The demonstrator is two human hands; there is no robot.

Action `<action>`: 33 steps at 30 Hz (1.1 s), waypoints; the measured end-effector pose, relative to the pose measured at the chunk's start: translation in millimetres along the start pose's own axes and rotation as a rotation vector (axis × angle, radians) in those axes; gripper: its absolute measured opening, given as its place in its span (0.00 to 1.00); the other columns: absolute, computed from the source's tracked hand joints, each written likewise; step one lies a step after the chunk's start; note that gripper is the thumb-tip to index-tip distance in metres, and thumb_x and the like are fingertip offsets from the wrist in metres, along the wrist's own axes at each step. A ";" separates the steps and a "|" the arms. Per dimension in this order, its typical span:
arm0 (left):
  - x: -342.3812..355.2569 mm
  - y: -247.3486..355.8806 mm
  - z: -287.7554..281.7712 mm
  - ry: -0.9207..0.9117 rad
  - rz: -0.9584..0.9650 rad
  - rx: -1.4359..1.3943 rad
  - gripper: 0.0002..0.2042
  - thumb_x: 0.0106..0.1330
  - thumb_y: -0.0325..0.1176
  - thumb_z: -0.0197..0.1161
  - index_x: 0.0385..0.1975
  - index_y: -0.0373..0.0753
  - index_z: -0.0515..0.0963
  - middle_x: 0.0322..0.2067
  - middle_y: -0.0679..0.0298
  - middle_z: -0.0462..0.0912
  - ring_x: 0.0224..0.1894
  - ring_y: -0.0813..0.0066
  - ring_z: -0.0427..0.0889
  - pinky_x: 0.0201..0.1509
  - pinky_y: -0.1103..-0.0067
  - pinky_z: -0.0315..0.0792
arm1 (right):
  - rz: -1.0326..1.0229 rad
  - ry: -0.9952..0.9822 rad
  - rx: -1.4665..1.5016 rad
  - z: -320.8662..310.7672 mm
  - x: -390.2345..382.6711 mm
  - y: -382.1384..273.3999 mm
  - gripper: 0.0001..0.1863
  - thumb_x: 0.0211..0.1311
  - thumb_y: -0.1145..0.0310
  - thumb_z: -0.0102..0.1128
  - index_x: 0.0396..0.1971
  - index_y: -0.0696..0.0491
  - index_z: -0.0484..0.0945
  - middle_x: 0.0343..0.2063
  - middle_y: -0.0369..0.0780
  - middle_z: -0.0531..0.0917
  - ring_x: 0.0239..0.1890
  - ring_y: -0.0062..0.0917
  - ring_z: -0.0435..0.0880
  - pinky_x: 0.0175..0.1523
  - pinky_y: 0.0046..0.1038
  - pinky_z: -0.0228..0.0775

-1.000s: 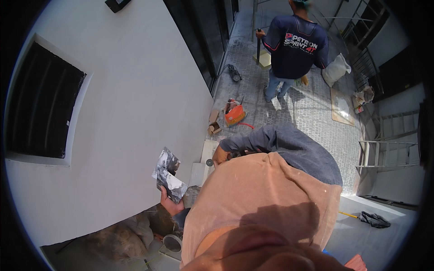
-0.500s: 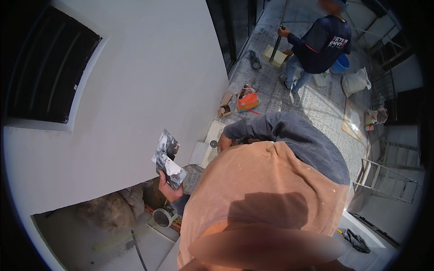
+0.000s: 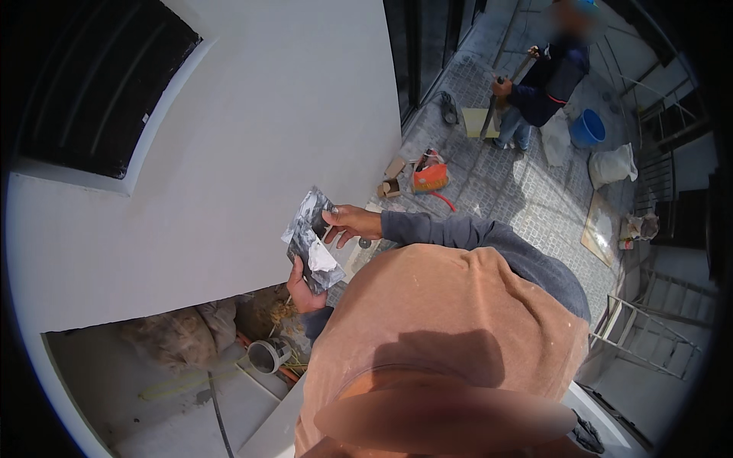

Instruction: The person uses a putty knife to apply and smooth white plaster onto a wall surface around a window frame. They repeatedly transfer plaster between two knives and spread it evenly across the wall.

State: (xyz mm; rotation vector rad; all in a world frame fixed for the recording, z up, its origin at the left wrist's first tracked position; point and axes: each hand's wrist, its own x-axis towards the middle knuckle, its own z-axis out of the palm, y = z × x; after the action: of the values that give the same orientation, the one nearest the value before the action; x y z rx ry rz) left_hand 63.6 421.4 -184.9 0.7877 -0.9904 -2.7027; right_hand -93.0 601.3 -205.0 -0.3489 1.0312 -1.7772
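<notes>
My left hand (image 3: 307, 294) is closed on a flat, grey metal putty blade (image 3: 327, 279), with a thick lump of white putty (image 3: 322, 258) on its face. Against its upper end lies a second smeared metal blade (image 3: 309, 208), with a dark part near its middle. My right hand (image 3: 351, 223) comes in from the right; its thumb reaches the edge of this upper blade while the fingers below stay apart. Whether they touch a handle there is hard to make out. The pale wall (image 3: 244, 153) stands just beyond both hands.
Below the wall's edge sit a bucket (image 3: 267, 356) and dusty sacks (image 3: 179, 336). An orange bag (image 3: 430, 177) and a small cardboard box (image 3: 389, 188) lie on the paving. Farther back, a co-worker (image 3: 546, 91) holds a long pole, near a blue bucket (image 3: 587, 128) and white sack (image 3: 613, 165).
My right hand has come up from beside my body to the upper blade. Both blades have moved slightly right and up in view. The co-worker has turned and brought a second hand to the pole.
</notes>
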 end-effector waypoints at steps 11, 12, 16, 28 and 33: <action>-0.2 1.2 9.8 -0.076 -0.227 0.026 0.18 0.78 0.41 0.56 0.61 0.38 0.76 0.53 0.63 0.84 0.52 0.67 0.84 0.56 0.66 0.78 | -0.055 0.321 -0.211 -14.5 -13.8 41.5 0.30 0.67 0.43 0.63 0.47 0.58 0.82 0.39 0.40 0.85 0.35 0.23 0.84 0.31 0.27 0.79; -0.1 0.8 11.7 -0.078 -0.237 0.005 0.18 0.78 0.41 0.55 0.61 0.39 0.76 0.52 0.64 0.84 0.51 0.67 0.84 0.55 0.67 0.78 | -0.039 0.350 -0.266 -16.7 -14.8 41.2 0.30 0.66 0.42 0.63 0.45 0.59 0.82 0.38 0.40 0.85 0.35 0.23 0.84 0.30 0.27 0.79; -0.7 3.0 16.8 -0.038 -0.278 0.021 0.18 0.79 0.40 0.53 0.62 0.38 0.75 0.54 0.63 0.84 0.51 0.69 0.84 0.54 0.68 0.78 | -0.057 0.354 -0.321 -23.6 -24.2 35.1 0.27 0.66 0.43 0.63 0.37 0.58 0.83 0.25 0.38 0.84 0.24 0.22 0.83 0.26 0.26 0.77; 17.7 -11.3 -49.4 -0.155 -0.172 -0.077 0.17 0.75 0.41 0.57 0.55 0.39 0.81 0.51 0.65 0.87 0.53 0.67 0.85 0.57 0.67 0.78 | -1.021 0.842 0.119 -94.9 -222.2 -232.6 0.14 0.77 0.56 0.57 0.44 0.53 0.77 0.26 0.34 0.79 0.25 0.20 0.77 0.41 0.33 0.77; 10.0 -13.6 -30.3 0.066 -0.190 -0.112 0.16 0.74 0.42 0.59 0.52 0.40 0.82 0.43 0.67 0.88 0.44 0.69 0.87 0.47 0.70 0.81 | -1.450 -0.128 -0.342 -38.9 -394.5 -363.4 0.20 0.72 0.50 0.60 0.47 0.51 0.85 0.28 0.30 0.79 0.36 0.20 0.75 0.52 0.29 0.63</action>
State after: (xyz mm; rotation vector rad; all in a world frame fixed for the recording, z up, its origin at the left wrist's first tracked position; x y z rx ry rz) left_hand 71.5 411.9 -217.3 0.9887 -0.7790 -2.8391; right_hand -165.8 1007.7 139.6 -1.7254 1.0282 -2.7044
